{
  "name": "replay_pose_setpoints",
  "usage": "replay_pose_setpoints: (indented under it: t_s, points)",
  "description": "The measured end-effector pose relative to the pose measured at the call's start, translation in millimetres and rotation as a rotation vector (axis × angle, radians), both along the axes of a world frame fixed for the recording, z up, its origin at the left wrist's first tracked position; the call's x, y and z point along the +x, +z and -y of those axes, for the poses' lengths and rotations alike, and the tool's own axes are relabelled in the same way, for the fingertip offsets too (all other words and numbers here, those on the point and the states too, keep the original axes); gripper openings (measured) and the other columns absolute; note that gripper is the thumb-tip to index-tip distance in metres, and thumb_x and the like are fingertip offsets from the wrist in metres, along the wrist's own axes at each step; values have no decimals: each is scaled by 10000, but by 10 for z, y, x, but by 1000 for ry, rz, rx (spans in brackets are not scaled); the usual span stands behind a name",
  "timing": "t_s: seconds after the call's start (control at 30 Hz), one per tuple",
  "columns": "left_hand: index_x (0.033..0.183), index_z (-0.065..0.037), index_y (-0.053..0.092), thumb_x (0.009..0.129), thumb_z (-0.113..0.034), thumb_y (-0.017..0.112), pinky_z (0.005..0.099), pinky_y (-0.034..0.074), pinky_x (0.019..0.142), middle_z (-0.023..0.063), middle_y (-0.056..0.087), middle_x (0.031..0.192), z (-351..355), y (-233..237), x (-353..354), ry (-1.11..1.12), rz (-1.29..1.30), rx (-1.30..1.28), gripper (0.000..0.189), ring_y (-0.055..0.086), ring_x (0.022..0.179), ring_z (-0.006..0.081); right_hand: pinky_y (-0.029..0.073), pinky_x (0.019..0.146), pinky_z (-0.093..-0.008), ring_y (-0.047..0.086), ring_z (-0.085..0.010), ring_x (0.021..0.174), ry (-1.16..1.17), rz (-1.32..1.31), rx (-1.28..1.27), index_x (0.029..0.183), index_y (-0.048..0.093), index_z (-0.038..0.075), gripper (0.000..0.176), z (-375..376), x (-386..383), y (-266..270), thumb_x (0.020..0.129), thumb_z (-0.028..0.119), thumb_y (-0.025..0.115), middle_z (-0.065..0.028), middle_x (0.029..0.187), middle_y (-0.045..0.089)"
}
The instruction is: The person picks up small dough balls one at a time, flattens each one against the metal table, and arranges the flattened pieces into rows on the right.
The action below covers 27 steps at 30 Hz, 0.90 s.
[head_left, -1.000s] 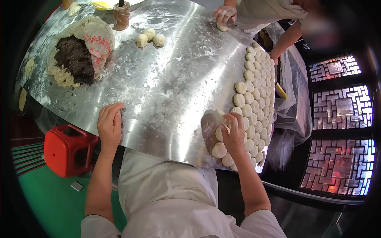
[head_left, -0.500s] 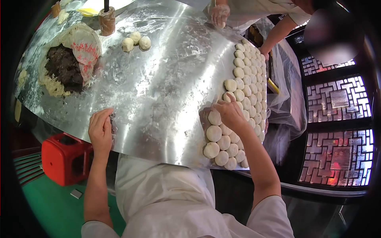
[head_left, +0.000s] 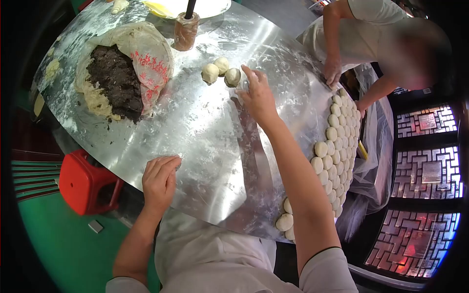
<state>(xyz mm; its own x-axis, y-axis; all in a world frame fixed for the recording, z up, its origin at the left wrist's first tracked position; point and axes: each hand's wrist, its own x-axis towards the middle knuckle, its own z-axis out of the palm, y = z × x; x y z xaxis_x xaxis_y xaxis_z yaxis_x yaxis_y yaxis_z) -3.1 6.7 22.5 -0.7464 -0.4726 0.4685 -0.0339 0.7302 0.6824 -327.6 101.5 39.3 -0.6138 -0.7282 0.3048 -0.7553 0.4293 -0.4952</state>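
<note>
My right hand (head_left: 257,95) reaches over the metal table (head_left: 205,161) with its fingers apart, just right of a dough ball (head_left: 232,76). Two more dough balls (head_left: 210,73) sit beside that one. Near the table's front edge my left hand (head_left: 160,181) rests with its fingers together and curled; whether anything lies under it is hidden. Rows of flattened dough rounds (head_left: 333,146) cover the right edge, partly hidden behind my right arm. At the left, a plastic bag (head_left: 161,53) lies open around a dark filling (head_left: 115,80).
A brown jar (head_left: 186,33) with a dark handle and a white plate (head_left: 215,7) stand at the back. Across the table at the right, another person's hand (head_left: 332,71) touches its edge. A red stool (head_left: 80,183) stands at the lower left.
My right hand has gone from the dough rounds up and left to the loose dough balls, its fingers now spread. The view has shifted, and the co-worker leans farther over.
</note>
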Motion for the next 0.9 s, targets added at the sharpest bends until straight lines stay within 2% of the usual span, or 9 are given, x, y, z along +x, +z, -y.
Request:
replay_pose_setpoints:
  t_s: [0.13,0.23,0.37,0.43,0.57,0.6,0.67,0.83,0.9]
  points:
    - [1095,-3,723,859,80,634,414,528,883,138,734,1079,4,-24,11,21,-3,30,266,683,999,332,522,897,-491,617,-405,1060,78,-178,84,1447,496,114,636,432,-217,-267,873,129,770,-194,1217,623]
    - [1098,1,722,862,80,631,414,529,879,138,733,1078,8,-28,19,26,-24,48,266,682,996,332,515,906,-496,601,-411,1076,80,-205,142,1380,517,54,570,140,-464,-254,871,113,768,-203,1174,626]
    - [1103,5,715,868,77,629,417,528,872,137,728,1076,-1,-13,25,19,-29,48,260,680,997,334,537,843,-502,622,-438,968,-245,-213,142,1165,528,-5,413,-790,-566,-403,892,195,763,-266,1077,598]
    - [1106,5,713,870,76,628,419,528,870,136,727,1074,2,-16,15,13,-36,42,260,680,998,334,565,769,-478,647,-440,918,-108,-110,320,1182,517,-30,465,-1060,92,-103,904,251,761,-275,1052,580]
    - [1093,-2,710,875,78,623,417,522,866,133,726,1071,-5,-4,2,6,-40,22,248,678,990,330,580,744,-457,670,-413,936,292,67,297,1226,527,33,453,-1477,1170,102,912,254,767,-202,1154,573]
    - [1088,-6,709,876,79,620,414,520,866,131,726,1069,-14,2,6,12,-32,15,246,677,987,327,580,744,-457,670,-413,936,282,65,298,1226,527,33,453,-1520,1220,67,912,254,767,-202,1154,573]
    - [1087,7,712,892,65,607,413,519,879,146,727,1065,-29,2,4,7,-29,35,229,674,987,335,580,742,-450,673,-390,942,46,86,191,1221,541,60,462,-1602,1301,-24,894,273,789,-169,1188,572]
    - [1089,-16,704,878,80,613,398,513,870,119,728,1059,-34,-9,5,12,-39,-11,249,674,984,312,564,781,-462,659,-381,988,-78,91,252,1199,562,47,512,-1562,1372,55,873,362,801,-159,1250,574]
    - [1083,-14,705,885,72,608,399,513,864,117,729,1055,-32,-17,8,12,-32,-7,237,672,978,310,528,844,-469,625,-355,1062,-8,-197,319,1205,587,33,532,-1521,1344,236,890,420,771,-138,1269,590]
